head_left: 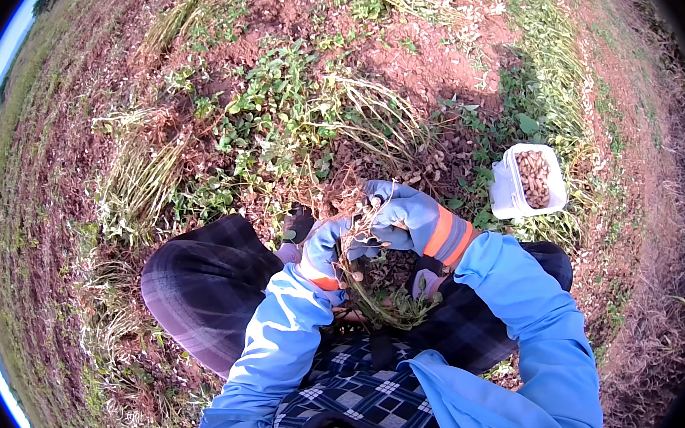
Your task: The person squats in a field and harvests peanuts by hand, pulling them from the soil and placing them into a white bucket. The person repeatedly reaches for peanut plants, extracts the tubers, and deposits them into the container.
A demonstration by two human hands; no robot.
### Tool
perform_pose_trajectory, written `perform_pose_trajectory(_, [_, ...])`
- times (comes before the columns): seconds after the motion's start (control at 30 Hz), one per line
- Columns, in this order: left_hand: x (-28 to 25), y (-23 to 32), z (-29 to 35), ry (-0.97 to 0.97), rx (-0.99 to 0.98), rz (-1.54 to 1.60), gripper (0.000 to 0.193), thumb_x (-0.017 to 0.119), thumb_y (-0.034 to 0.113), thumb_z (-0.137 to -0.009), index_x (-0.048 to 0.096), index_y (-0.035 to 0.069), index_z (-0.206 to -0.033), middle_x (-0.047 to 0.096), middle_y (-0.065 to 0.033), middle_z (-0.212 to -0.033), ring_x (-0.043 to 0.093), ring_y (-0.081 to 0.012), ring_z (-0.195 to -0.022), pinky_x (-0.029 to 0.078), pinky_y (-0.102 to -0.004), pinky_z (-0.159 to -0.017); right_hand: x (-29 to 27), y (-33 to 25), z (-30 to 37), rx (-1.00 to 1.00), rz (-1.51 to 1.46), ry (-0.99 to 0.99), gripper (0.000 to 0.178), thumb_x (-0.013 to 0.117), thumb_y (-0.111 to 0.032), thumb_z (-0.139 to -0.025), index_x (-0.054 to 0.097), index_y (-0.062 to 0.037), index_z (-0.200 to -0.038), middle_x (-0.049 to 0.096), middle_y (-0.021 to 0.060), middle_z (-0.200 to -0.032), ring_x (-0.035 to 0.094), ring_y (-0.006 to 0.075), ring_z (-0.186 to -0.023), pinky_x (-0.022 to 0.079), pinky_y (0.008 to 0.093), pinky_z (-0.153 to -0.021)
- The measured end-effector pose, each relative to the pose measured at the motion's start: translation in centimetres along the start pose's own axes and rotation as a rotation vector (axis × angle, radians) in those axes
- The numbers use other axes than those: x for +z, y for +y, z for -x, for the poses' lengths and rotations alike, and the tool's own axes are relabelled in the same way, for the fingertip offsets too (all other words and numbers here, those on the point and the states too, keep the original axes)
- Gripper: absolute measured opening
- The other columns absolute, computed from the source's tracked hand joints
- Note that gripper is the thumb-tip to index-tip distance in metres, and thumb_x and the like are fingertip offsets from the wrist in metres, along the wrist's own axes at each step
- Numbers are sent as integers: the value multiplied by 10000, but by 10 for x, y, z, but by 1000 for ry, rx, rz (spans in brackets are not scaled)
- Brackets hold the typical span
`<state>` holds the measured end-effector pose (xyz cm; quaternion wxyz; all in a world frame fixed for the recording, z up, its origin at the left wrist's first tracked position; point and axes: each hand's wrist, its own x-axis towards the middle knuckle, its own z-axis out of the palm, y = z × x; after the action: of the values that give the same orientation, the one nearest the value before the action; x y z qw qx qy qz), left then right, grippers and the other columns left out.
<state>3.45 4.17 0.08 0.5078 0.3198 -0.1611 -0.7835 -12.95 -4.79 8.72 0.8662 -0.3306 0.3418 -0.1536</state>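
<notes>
Both my hands wear grey-blue work gloves with orange cuffs, and they meet in front of my lap. A pulled-up peanut plant (397,311) is between them, its pale roots and a few pods upward and its leafy stems hanging down toward me. My left hand (328,249) is closed around the plant just below the roots. My right hand (409,215) is closed with its fingers at the roots and pods. The exact grip of its fingertips is partly hidden by the roots.
To my right stands a white plastic container (507,196) with peanuts (534,178) inside. Ahead lie uprooted peanut plants (370,114) on reddish soil, with more bundles of stems (143,182) at the left. My bent legs (206,287) flank the work; dry grass (658,284) runs along the right.
</notes>
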Motion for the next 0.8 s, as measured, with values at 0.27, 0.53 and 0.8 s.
perform_pose_trajectory(0.27, [2,9,-7,-82,-13,271,259,436,224,-888,577,8,-871,556,-64,-694,514,-181,-608,431,-322,-667,-12,2,-6,29,61,-116,371,456,-37,-767,504,2,-1133,507,7,-583,370,65,-383,268,198,-394])
perform_pose_trajectory(0.53, [19,21,-9,158,93,211,272,416,266,-937,531,37,-846,478,-46,-590,505,-240,-618,442,-364,-670,-8,5,-6,-97,442,141,151,587,-144,-841,621,-16,-915,549,-22,-637,464,53,-541,371,212,-462])
perform_pose_trajectory(0.8, [3,17,-15,242,129,280,357,429,343,-942,546,11,-887,520,-59,-621,541,-240,-622,463,-354,-609,-4,8,-3,92,436,125,136,575,-209,-862,622,-81,-874,486,-17,-537,430,65,-424,322,226,-382])
